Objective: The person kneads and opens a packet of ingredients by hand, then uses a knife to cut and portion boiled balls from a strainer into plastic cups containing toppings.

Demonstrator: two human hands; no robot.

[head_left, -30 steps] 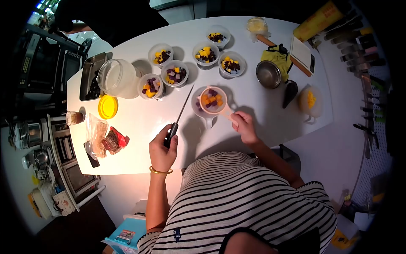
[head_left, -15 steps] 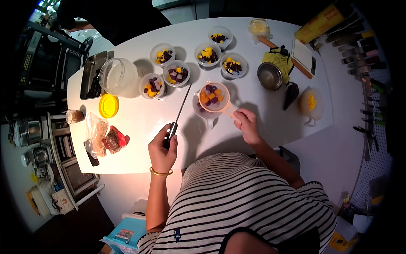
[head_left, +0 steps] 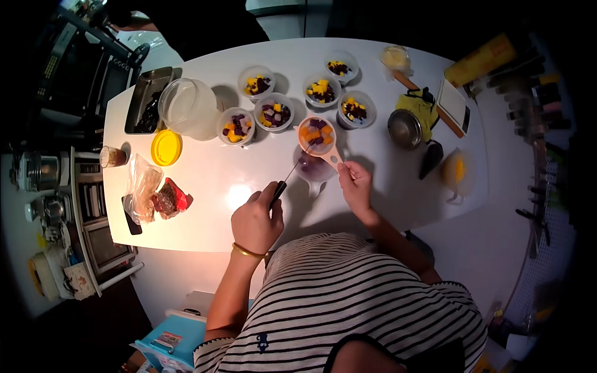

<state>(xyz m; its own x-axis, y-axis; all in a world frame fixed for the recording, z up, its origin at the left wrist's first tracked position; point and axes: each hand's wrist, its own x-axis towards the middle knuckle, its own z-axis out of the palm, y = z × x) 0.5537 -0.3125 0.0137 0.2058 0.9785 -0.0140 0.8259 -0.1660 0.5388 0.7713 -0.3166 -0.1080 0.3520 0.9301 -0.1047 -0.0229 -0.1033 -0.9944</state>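
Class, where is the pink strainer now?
The pink strainer is just right of centre in the head view, in the right hand, overlapping the handled cup.

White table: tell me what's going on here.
A person in a striped shirt is at the table. The left hand grips a knife by its dark handle, blade pointing toward a pink strainer; whether they touch is unclear. The right hand holds that strainer, with orange and purple cubes in it, above a clear handled container. Farther back stand six clear cups with colourful pieces in them.
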